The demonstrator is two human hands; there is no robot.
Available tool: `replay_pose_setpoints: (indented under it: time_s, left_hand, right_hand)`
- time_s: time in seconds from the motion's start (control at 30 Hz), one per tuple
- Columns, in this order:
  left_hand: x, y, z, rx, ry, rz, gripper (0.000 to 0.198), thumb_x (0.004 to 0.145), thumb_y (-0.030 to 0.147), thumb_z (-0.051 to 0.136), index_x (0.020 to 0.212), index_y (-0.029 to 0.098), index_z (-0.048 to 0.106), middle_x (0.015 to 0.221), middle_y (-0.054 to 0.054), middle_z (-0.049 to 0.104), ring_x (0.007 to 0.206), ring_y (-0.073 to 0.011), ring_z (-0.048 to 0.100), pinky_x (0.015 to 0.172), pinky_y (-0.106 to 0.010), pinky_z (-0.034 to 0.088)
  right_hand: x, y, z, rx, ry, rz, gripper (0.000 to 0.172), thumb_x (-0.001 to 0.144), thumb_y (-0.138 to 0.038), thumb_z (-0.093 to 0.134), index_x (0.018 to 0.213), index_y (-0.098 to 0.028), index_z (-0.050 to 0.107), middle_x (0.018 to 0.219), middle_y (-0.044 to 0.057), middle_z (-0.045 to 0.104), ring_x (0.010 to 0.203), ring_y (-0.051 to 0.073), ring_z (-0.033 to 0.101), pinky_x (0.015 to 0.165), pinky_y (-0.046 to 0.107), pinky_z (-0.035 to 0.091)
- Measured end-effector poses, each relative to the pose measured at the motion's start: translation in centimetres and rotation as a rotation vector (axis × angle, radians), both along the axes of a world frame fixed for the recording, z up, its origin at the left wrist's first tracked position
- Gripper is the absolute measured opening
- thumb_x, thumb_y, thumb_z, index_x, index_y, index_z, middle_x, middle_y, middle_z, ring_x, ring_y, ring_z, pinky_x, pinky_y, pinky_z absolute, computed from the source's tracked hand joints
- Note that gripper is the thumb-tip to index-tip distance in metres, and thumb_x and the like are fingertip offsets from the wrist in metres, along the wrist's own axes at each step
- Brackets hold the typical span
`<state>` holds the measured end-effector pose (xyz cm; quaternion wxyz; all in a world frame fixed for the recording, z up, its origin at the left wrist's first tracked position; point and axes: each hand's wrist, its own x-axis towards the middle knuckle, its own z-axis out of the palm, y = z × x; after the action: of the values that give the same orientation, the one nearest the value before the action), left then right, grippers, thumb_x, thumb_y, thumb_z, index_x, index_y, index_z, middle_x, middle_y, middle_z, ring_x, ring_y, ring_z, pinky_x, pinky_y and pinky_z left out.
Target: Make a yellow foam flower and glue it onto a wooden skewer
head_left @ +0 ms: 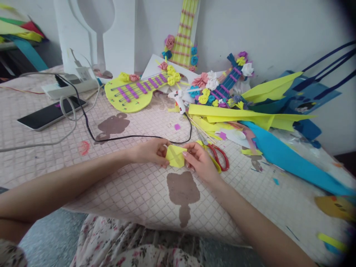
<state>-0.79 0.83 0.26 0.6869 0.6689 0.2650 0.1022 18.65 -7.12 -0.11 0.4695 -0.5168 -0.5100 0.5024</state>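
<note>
A small yellow foam piece [175, 155] is held between both hands over the pink quilted tabletop [133, 193]. My left hand [151, 151] pinches its left side with fingers closed. My right hand [199, 161] grips its right edge, fingers curled round it. Red-handled scissors [219, 155] lie just right of my right hand.
A white glue gun [178, 100] with a black cord [89, 126] lies behind the hands. Yellow foam guitars [133, 92] with foam flowers, yellow and blue foam sheets [278, 148], a phone [47, 115] and a power strip [66, 87] sit around.
</note>
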Motion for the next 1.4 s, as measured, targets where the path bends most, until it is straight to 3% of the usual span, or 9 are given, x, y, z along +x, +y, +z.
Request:
replay_pose_setpoints:
  time_s: [0.2, 0.33, 0.53, 0.67, 0.83, 0.93, 1.03, 1.2, 1.4]
  left_hand:
    - [-0.2, 0.6, 0.3, 0.045, 0.018, 0.100, 0.032, 0.070, 0.022, 0.068, 0.096, 0.014, 0.051, 0.068, 0.002, 0.060, 0.056, -0.0087, 0.059, 0.049, -0.017, 0.045]
    - [-0.3, 1.0, 0.1, 0.008, 0.015, 0.114, 0.033, 0.069, 0.022, 0.069, 0.095, 0.014, 0.051, 0.067, 0.003, 0.060, 0.057, -0.0091, 0.060, 0.051, -0.019, 0.047]
    - [-0.6, 1.4, 0.0, -0.016, 0.030, 0.098, 0.032, 0.070, 0.023, 0.067, 0.097, 0.014, 0.052, 0.069, 0.002, 0.061, 0.058, -0.0093, 0.060, 0.051, -0.019, 0.047]
    - [-0.6, 1.3, -0.4, 0.212, 0.025, 0.077, 0.030, 0.075, 0.025, 0.062, 0.101, 0.014, 0.052, 0.070, 0.001, 0.060, 0.056, -0.0084, 0.057, 0.050, -0.019, 0.045]
    - [-0.8, 0.7, 0.2, 0.681, 0.125, 0.208, 0.030, 0.074, 0.025, 0.064, 0.101, 0.015, 0.054, 0.086, -0.004, 0.061, 0.069, -0.0109, 0.056, 0.060, -0.022, 0.046]
    - [-0.8, 0.1, 1.0, 0.911, 0.096, 0.098, 0.027, 0.070, 0.027, 0.069, 0.092, 0.016, 0.058, 0.094, -0.004, 0.057, 0.086, -0.0156, 0.053, 0.076, -0.028, 0.045]
    - [-0.6, -0.4, 1.0, 0.974, 0.090, -0.010, 0.023, 0.067, 0.024, 0.072, 0.084, 0.016, 0.059, 0.090, -0.003, 0.056, 0.090, -0.0177, 0.051, 0.080, -0.030, 0.042]
    - [-0.1, -1.0, -0.2, 1.013, 0.062, -0.001, 0.004, 0.075, 0.012, 0.059, 0.077, 0.015, 0.058, 0.082, -0.003, 0.056, 0.082, -0.0149, 0.052, 0.078, -0.028, 0.041]
    - [-0.1, -1.0, -0.6, 1.025, 0.064, 0.004, 0.006, 0.078, 0.011, 0.054, 0.078, 0.014, 0.059, 0.080, -0.003, 0.057, 0.079, -0.0140, 0.052, 0.077, -0.027, 0.041]
  right_hand:
    - [0.4, 0.2, -0.8, 0.060, -0.142, 0.003, 0.022, 0.080, -0.029, 0.057, 0.097, -0.022, 0.047, 0.078, -0.003, 0.053, 0.053, 0.007, 0.045, 0.046, 0.021, 0.036]
    - [1.1, 0.0, -0.7, 0.302, -0.461, -0.041, 0.021, 0.080, -0.017, 0.051, 0.098, -0.023, 0.046, 0.088, 0.000, 0.051, 0.060, 0.009, 0.047, 0.054, 0.024, 0.041]
    - [1.1, -0.4, -0.2, 0.543, -0.816, 0.147, 0.022, 0.077, -0.011, 0.053, 0.095, -0.023, 0.052, 0.097, 0.004, 0.047, 0.075, 0.014, 0.050, 0.063, 0.027, 0.044]
    - [0.8, -0.4, -0.4, 0.588, -0.855, 0.228, 0.011, 0.086, -0.017, 0.047, 0.088, -0.022, 0.056, 0.094, 0.005, 0.051, 0.083, 0.016, 0.053, 0.071, 0.029, 0.045]
    - [0.9, -0.2, -0.6, 0.554, -0.861, 0.271, 0.010, 0.087, -0.016, 0.046, 0.086, -0.021, 0.055, 0.091, 0.005, 0.053, 0.083, 0.016, 0.054, 0.074, 0.029, 0.045]
    - [1.0, -0.2, -0.5, 0.536, -0.855, 0.279, 0.009, 0.085, -0.014, 0.047, 0.084, -0.020, 0.054, 0.089, 0.004, 0.053, 0.083, 0.016, 0.054, 0.074, 0.029, 0.045]
    - [1.1, -0.1, -0.5, 0.524, -0.825, 0.268, 0.009, 0.084, -0.012, 0.048, 0.083, -0.020, 0.053, 0.088, 0.004, 0.053, 0.083, 0.016, 0.054, 0.073, 0.028, 0.044]
    - [1.3, 0.0, -0.6, 0.499, -0.814, 0.266, 0.010, 0.082, -0.011, 0.049, 0.083, -0.021, 0.052, 0.086, 0.003, 0.053, 0.081, 0.016, 0.053, 0.071, 0.028, 0.043]
    - [1.0, -0.3, -0.6, 0.491, -0.823, 0.276, 0.008, 0.082, -0.014, 0.052, 0.086, -0.021, 0.054, 0.090, 0.004, 0.053, 0.083, 0.016, 0.054, 0.071, 0.028, 0.043]
